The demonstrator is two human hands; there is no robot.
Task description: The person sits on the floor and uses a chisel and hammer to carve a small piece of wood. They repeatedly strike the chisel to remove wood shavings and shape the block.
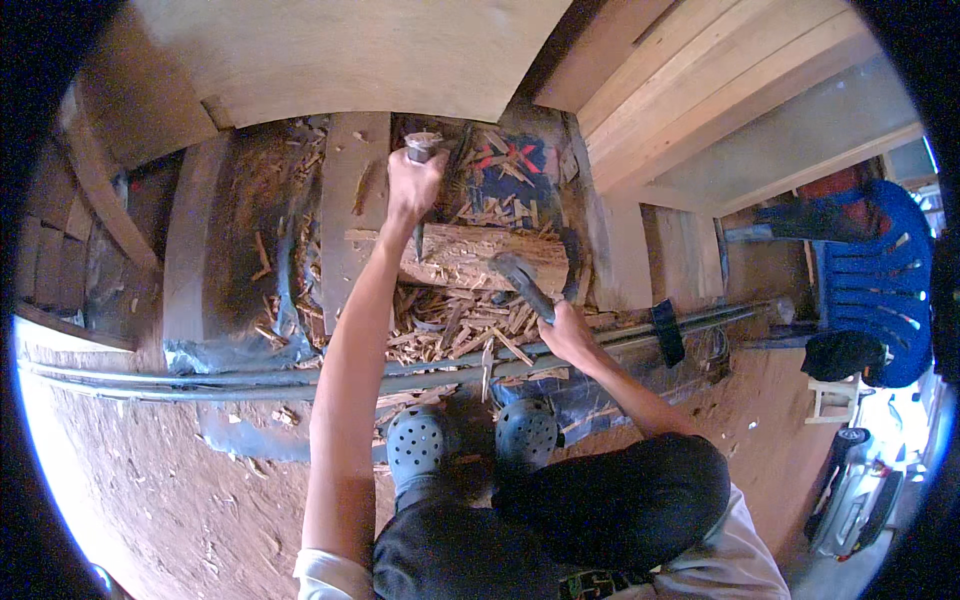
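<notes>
My left hand [414, 185] is wrapped around the handle of a chisel [421, 147], whose flat, worn top end shows above the fist. Its narrow blade points down onto a pale, rough-hewn wooden block [510, 258]. In my right hand [572, 335] is a hammer [520, 277], gripped by its dark handle. The hammer's grey head hangs over the right half of the block, apart from the chisel. Splintered wood chips [455, 322] are heaped along the block's near side, and more lie beyond it.
Long metal pipes [260, 384] run crosswise between the chips and my grey clogs [417, 440]. Planks [345, 215] lie left of the block. A large wooden panel [370, 60] stands at the far side. Stacked boards [720, 80] and a blue plastic chair [880, 290] are at right.
</notes>
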